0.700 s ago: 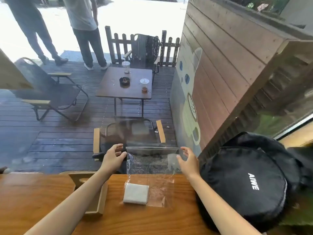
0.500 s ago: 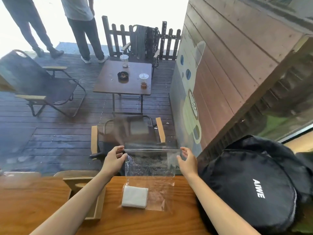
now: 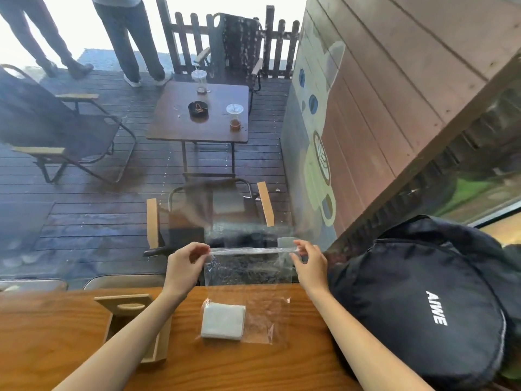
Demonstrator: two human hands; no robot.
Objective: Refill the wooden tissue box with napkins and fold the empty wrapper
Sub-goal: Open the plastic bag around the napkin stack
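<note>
- Clear plastic, the wrapper (image 3: 248, 280) hangs stretched between two bare hands above the far edge of a wooden worktop (image 3: 50, 331), its lower part lying on the wood.
- The left hand (image 3: 184, 268) pinches the wrapper's top left corner between thumb and fingers; the right hand (image 3: 310, 263) pinches the top right corner the same way, each grip pressed on the plastic strip along the top edge.
- A white stack of napkins (image 3: 223, 320) rests inside the wrapper's lower left corner, on the worktop.
- The wooden tissue box (image 3: 132, 325) sits just left of the napkins, partly hidden under the left forearm, with a slotted lid panel at its far end.
- A black round bag (image 3: 417, 314) printed "AIWE" occupies the worktop's right side, beside the right forearm.
- Beyond the worktop, a dark deck holds a square table (image 3: 197, 114) carrying two plastic cups and an ashtray, with folding chairs around it.
- Two people stand at the deck's far edge, seen only from the legs down.
- A plank wall on the right bears a painted cat (image 3: 318, 119).
</note>
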